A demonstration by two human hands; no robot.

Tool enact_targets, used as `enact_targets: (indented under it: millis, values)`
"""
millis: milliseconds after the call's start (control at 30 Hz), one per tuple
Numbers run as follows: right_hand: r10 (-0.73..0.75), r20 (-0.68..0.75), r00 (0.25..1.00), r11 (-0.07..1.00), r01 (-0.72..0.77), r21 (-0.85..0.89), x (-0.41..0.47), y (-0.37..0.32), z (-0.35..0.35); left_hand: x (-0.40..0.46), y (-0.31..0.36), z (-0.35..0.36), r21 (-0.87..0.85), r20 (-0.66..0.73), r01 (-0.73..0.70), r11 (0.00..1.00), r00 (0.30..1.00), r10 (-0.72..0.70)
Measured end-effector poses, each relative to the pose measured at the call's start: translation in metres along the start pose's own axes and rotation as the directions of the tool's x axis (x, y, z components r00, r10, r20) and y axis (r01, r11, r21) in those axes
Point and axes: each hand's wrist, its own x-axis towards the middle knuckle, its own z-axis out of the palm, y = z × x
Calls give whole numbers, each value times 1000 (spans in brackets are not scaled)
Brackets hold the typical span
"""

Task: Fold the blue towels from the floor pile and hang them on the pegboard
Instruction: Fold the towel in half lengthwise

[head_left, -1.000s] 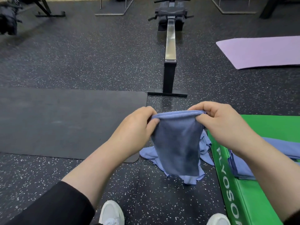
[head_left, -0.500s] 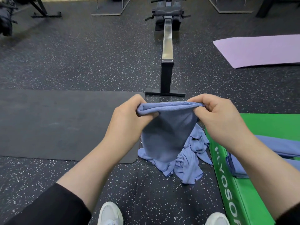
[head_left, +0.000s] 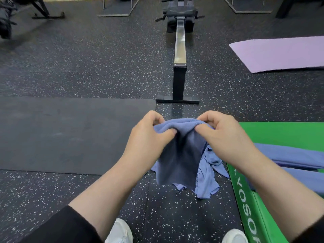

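Blue towel point(head_left: 180, 155) hanging above pile point(head_left: 208, 179)

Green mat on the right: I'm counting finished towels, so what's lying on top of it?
Folded blue towels lie in layers on the green mat. The right hand and its forearm cover their near end, so an exact count isn't possible.

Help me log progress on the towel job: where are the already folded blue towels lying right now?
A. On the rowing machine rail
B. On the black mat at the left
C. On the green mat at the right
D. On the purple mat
C: the folded blue towels lie flat on the green mat, beside the right hand.
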Motion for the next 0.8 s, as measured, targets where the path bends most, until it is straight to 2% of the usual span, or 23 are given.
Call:
enact_targets:
  millis: [167,300,400,500,567,667,800]
  values:
    - [12,20,1000,1000,-12,-28,0,0,8,-1,1,8,138,45,-26,990,999,20]
    - [22,30,999,998,-20,-66,0,-1,13,-5,6,15,267,150,-75,961,988,35]
    - [-7,43,999,986,14,-166,-1,-3,12,-6,4,15,382,103,-109,918,992,75]
    - [-14,38,999,966,24,-256,-1,-5,10,-2,3,10,426,59,-54,903,998,32]
    - [-15,47,999,958,28,-285,-3,-6,11,2,2,8,359,68,31,933,996,-59]
    - [-35,71,997,935,58,-350,-7,-9,17,3,4,8,116,85,167,979,981,-177]
    - [-51,117,992,933,89,-349,-11,-17,23,-3,8,11,-11,12,161,987,987,-161]
